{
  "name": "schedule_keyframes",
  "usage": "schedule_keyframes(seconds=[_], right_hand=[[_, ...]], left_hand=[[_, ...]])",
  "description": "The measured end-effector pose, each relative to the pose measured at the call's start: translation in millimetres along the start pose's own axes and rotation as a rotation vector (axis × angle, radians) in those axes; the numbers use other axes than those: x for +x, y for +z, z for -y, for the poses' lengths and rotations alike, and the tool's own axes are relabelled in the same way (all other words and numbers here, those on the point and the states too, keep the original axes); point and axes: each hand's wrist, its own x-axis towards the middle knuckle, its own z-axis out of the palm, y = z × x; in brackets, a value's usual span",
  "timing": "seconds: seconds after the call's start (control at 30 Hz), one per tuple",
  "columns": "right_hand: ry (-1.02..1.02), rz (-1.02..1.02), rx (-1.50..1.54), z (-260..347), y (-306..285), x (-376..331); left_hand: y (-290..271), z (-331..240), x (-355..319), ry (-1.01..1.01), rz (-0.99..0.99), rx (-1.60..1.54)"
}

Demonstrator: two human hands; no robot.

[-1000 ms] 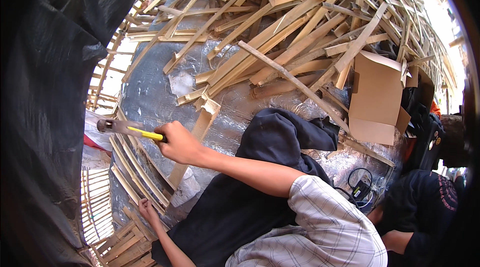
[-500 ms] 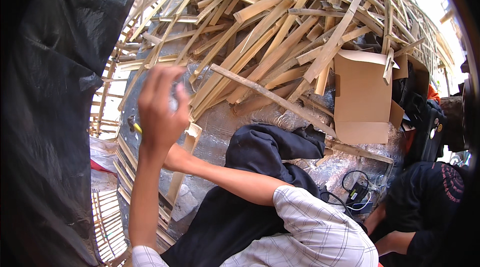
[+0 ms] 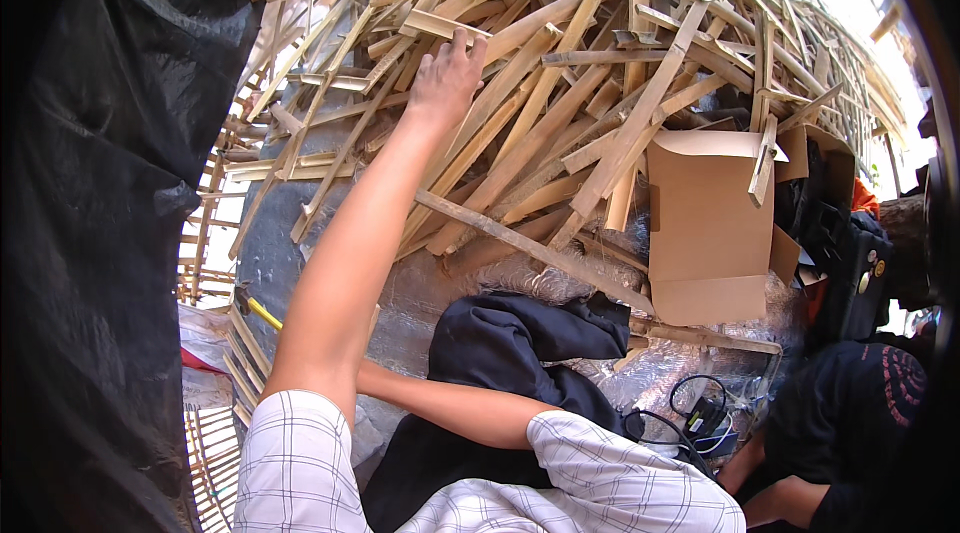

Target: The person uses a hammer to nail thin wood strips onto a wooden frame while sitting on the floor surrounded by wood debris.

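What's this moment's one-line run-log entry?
left hand: at bamboo pile, grasp unclear | right hand: hidden behind left forearm | yellow-handled hammer: left of that forearm

I count one hand of mine (image 3: 450, 83), one yellow-handled hammer (image 3: 265, 314) near the left edge of the silvery sheet (image 3: 650, 378), one cardboard box (image 3: 705, 223) toward its right, one co-worker (image 3: 865, 423); bamboo strips (image 3: 655, 98) beyond counting.

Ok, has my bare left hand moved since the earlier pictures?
Yes: against the open brown cardboard box, your bare left hand has gone forward and rightward, to the heaped tan bamboo strips.
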Motion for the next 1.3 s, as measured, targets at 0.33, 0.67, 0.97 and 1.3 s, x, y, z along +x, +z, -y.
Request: schedule_keyframes(seconds=[0.33,0.67,0.97,1.3], right_hand=[[0.322,0.127,-0.387,2.2,7.6,28.5],[0.421,0.127,-0.467,17.1,-4.9,33.7],[0.354,-0.009,-0.520,14.6,-15.4,44.5],[0.292,0.150,-0.766,2.4,5.3,38.8]], left_hand=[[-28.0,72.6,-32.5,0.009,0.102,0.002],[-138.3,140.7,-137.4,-0.511,0.257,-0.481],[-194.4,113.1,-386.9,-1.279,-0.050,-1.373],[-122.9,18.6,-561.2,-1.527,-0.561,-1.838]])
